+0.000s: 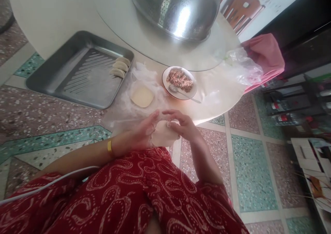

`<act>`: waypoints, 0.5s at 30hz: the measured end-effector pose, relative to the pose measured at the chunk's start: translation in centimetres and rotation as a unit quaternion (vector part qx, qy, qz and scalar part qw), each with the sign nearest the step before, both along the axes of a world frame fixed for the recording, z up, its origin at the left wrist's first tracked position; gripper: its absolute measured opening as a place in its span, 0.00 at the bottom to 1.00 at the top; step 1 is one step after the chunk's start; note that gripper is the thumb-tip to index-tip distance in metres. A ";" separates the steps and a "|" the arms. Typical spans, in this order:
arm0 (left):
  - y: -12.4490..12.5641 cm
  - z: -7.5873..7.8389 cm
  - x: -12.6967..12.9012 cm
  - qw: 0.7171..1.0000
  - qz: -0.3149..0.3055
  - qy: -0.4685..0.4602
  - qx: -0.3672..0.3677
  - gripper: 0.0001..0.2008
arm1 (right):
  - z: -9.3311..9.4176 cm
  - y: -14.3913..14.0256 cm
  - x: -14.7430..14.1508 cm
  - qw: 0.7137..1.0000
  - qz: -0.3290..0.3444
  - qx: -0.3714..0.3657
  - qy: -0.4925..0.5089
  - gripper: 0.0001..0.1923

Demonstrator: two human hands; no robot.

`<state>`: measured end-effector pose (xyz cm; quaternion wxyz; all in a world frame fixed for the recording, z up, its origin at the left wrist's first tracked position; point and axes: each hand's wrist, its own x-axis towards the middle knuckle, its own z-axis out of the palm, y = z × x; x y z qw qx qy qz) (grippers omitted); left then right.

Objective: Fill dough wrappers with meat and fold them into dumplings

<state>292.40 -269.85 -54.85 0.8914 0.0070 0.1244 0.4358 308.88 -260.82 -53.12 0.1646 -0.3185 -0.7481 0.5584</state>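
Note:
A round, pale dumpling wrapper (163, 136) is held up between my two hands, just in front of the table's near edge. My left hand (141, 132) grips its left side, the thumb pointing up. On the other side, my right hand (183, 124) has its thumb on the wrapper's upper right and its fingers curled above. Beyond them lies a stack of wrappers (142, 97) on crumpled clear plastic (129, 113). A bowl (165, 84) of minced filling (182, 78) stands to its right, with a metal spoon (192, 99) resting in it.
A dark baking tray (54, 87) stands at the left, with folded dumplings (119, 67) along its right side. An upturned metal colander (178, 11) sits on the glass turntable (124, 23). Plastic bags (243, 67) and pink cloth (269, 54) lie at the table's right edge.

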 end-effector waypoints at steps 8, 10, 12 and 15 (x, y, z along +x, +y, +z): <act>-0.3 -0.9 -0.1 0.994 0.105 0.024 0.009 0.17 | -0.9 0.0 -1.3 0.991 -0.136 0.006 0.011 0.07; -0.3 -0.6 -0.2 0.993 0.112 0.030 0.006 0.17 | -1.2 0.1 -1.2 0.986 -0.161 0.030 0.019 0.08; -0.3 -0.3 -0.4 0.992 0.120 0.030 0.007 0.17 | -1.9 0.3 -0.5 0.976 -0.211 0.044 0.027 0.10; 0.0 0.2 -1.1 0.993 0.116 0.035 -0.004 0.18 | -3.2 1.0 1.5 0.951 -0.307 0.006 0.041 0.13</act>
